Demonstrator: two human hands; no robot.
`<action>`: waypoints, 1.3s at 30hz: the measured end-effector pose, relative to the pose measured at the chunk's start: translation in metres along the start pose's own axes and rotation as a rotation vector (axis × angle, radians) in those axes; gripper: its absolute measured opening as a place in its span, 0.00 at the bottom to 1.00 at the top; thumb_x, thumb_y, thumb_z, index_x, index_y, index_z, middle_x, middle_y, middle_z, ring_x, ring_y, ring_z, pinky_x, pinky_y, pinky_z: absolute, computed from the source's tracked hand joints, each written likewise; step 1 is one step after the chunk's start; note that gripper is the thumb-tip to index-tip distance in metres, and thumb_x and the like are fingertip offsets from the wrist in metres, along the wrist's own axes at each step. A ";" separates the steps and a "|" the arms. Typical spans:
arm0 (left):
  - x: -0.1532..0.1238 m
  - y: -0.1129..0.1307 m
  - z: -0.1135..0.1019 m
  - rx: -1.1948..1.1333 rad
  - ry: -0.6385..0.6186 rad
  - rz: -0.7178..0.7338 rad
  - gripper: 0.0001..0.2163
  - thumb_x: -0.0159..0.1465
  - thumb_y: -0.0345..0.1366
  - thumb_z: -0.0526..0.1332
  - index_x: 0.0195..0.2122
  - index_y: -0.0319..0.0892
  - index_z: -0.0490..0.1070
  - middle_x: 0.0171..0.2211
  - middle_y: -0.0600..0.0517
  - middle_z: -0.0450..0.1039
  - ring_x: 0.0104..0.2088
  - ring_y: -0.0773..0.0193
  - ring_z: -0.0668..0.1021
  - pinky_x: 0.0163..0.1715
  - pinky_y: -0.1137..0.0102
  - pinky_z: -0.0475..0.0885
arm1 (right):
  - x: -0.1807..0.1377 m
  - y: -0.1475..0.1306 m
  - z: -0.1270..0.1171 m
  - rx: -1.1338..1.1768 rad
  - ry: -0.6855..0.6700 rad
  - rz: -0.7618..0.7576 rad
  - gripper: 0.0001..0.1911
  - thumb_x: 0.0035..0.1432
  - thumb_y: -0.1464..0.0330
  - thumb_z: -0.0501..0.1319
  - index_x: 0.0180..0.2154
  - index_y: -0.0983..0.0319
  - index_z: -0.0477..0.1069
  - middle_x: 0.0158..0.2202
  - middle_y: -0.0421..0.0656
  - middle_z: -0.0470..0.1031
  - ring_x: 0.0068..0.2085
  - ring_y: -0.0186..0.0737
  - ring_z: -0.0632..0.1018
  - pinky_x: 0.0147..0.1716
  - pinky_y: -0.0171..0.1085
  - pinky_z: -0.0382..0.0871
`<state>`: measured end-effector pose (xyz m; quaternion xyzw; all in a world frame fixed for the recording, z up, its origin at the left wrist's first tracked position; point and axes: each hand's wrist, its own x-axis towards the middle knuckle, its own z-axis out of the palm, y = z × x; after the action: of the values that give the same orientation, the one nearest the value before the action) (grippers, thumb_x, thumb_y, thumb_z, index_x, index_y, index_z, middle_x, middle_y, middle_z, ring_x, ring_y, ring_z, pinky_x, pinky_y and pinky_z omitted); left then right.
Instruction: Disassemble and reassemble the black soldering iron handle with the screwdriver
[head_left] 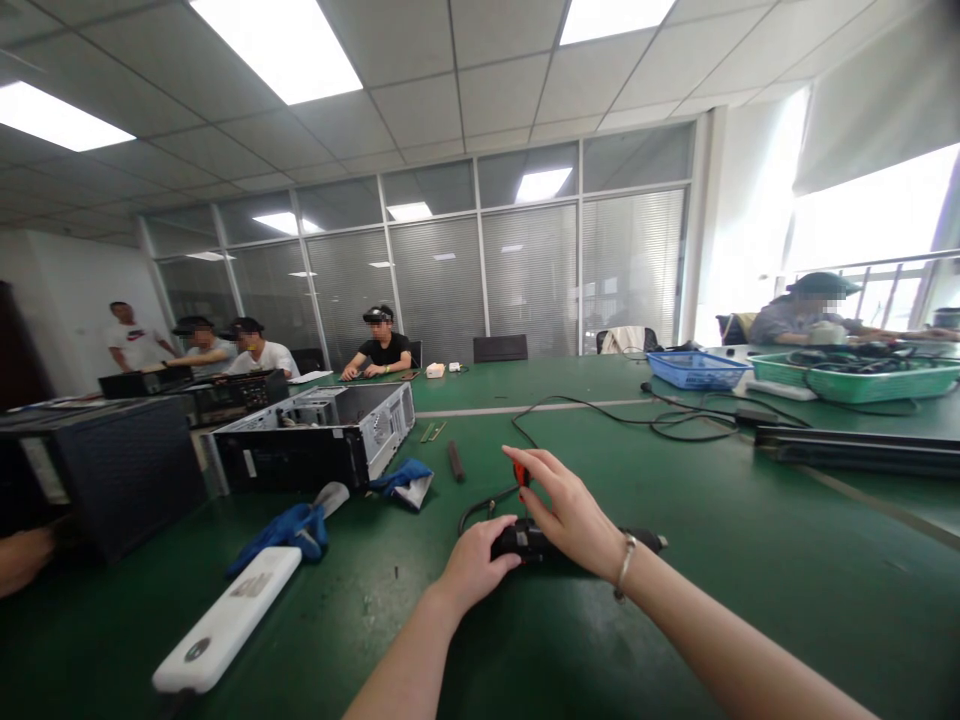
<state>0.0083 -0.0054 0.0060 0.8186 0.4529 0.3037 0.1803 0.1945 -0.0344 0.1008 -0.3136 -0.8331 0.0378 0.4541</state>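
Note:
My left hand (474,563) is closed on the near end of a black device (525,541) that lies on the green table (525,640). My right hand (566,508) rests over the same device with its fingers bent, the fingertips at a small red part (520,473). A black cable (480,503) runs out from the device to the left. A bracelet sits on my right wrist.
An open computer case (322,435) lies at the left, with blue cloths (409,480) and a white flat device (229,618) nearer. Cables, a blue basket (696,368) and green trays (877,380) stand at the right. Several people sit at the far side; another person's hand (22,558) shows at the left edge.

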 end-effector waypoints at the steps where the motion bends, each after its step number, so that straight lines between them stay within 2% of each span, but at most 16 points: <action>1: 0.000 0.000 0.000 0.000 0.002 0.007 0.24 0.54 0.36 0.64 0.54 0.47 0.67 0.54 0.50 0.70 0.53 0.53 0.71 0.56 0.61 0.63 | 0.000 0.000 0.000 -0.012 0.008 0.004 0.29 0.58 0.74 0.53 0.60 0.55 0.54 0.49 0.47 0.64 0.47 0.41 0.71 0.49 0.44 0.69; 4: 0.001 -0.001 0.001 -0.004 0.006 0.027 0.24 0.54 0.35 0.64 0.54 0.46 0.67 0.53 0.50 0.71 0.53 0.54 0.72 0.55 0.62 0.63 | -0.001 0.002 0.002 -0.056 0.028 0.032 0.28 0.56 0.71 0.58 0.58 0.55 0.58 0.49 0.47 0.62 0.46 0.42 0.71 0.48 0.46 0.69; 9: 0.001 -0.004 0.003 0.007 -0.005 -0.002 0.25 0.54 0.36 0.64 0.55 0.47 0.66 0.54 0.50 0.70 0.53 0.55 0.71 0.56 0.62 0.62 | -0.001 0.008 0.006 -0.068 0.017 0.049 0.23 0.59 0.75 0.52 0.56 0.55 0.60 0.45 0.46 0.64 0.44 0.40 0.72 0.46 0.43 0.71; 14: 0.000 -0.004 0.002 0.017 -0.005 -0.002 0.25 0.54 0.36 0.65 0.55 0.47 0.66 0.53 0.51 0.70 0.52 0.55 0.71 0.55 0.62 0.63 | -0.003 0.005 0.009 -0.020 0.000 0.006 0.27 0.59 0.78 0.47 0.59 0.55 0.53 0.47 0.46 0.65 0.45 0.39 0.71 0.45 0.41 0.71; 17: -0.001 -0.001 0.001 0.026 -0.002 -0.002 0.25 0.54 0.37 0.65 0.54 0.47 0.67 0.52 0.51 0.71 0.51 0.54 0.72 0.54 0.62 0.64 | -0.005 0.004 0.011 -0.034 0.000 0.036 0.28 0.60 0.75 0.49 0.61 0.56 0.50 0.47 0.46 0.65 0.44 0.40 0.72 0.45 0.42 0.71; 21: -0.003 0.002 0.000 0.022 -0.005 0.007 0.25 0.54 0.36 0.65 0.54 0.47 0.67 0.52 0.51 0.71 0.52 0.54 0.72 0.55 0.62 0.64 | -0.006 0.007 0.013 -0.088 -0.019 0.083 0.27 0.60 0.73 0.51 0.60 0.55 0.52 0.45 0.46 0.65 0.41 0.40 0.72 0.43 0.43 0.71; 25: -0.004 0.005 -0.002 0.009 -0.004 0.008 0.25 0.54 0.36 0.65 0.54 0.47 0.67 0.52 0.51 0.71 0.52 0.53 0.72 0.55 0.60 0.64 | -0.006 0.008 0.013 -0.103 -0.039 0.046 0.27 0.61 0.75 0.47 0.61 0.54 0.51 0.44 0.46 0.67 0.41 0.41 0.73 0.41 0.43 0.72; 28: -0.003 0.007 -0.003 0.008 -0.017 0.013 0.24 0.54 0.37 0.65 0.54 0.47 0.67 0.52 0.51 0.71 0.51 0.52 0.72 0.54 0.60 0.64 | -0.007 0.007 0.014 -0.082 -0.019 0.019 0.29 0.60 0.75 0.48 0.62 0.54 0.48 0.46 0.46 0.67 0.42 0.41 0.73 0.42 0.43 0.72; 31: -0.002 0.007 -0.003 0.011 -0.027 0.004 0.24 0.54 0.37 0.64 0.54 0.48 0.67 0.52 0.50 0.71 0.52 0.52 0.72 0.55 0.59 0.64 | -0.008 0.008 0.014 -0.114 0.009 0.021 0.30 0.59 0.74 0.52 0.62 0.53 0.51 0.43 0.45 0.67 0.40 0.40 0.74 0.40 0.42 0.73; 34: -0.001 0.006 -0.002 0.008 -0.032 -0.017 0.25 0.54 0.36 0.64 0.55 0.47 0.66 0.53 0.50 0.70 0.53 0.52 0.71 0.56 0.59 0.63 | -0.007 0.010 0.013 -0.135 0.011 0.031 0.29 0.59 0.75 0.51 0.60 0.53 0.54 0.41 0.44 0.67 0.37 0.39 0.73 0.38 0.41 0.73; 39: 0.001 0.004 -0.001 0.010 -0.035 -0.015 0.24 0.54 0.35 0.64 0.54 0.47 0.67 0.54 0.51 0.70 0.54 0.52 0.70 0.57 0.60 0.62 | -0.006 0.006 0.011 -0.045 -0.013 0.041 0.33 0.58 0.78 0.50 0.62 0.54 0.49 0.42 0.44 0.67 0.39 0.38 0.73 0.41 0.40 0.71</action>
<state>0.0108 -0.0065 0.0101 0.8213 0.4572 0.2858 0.1865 0.1910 -0.0302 0.0878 -0.3405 -0.8300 0.0306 0.4407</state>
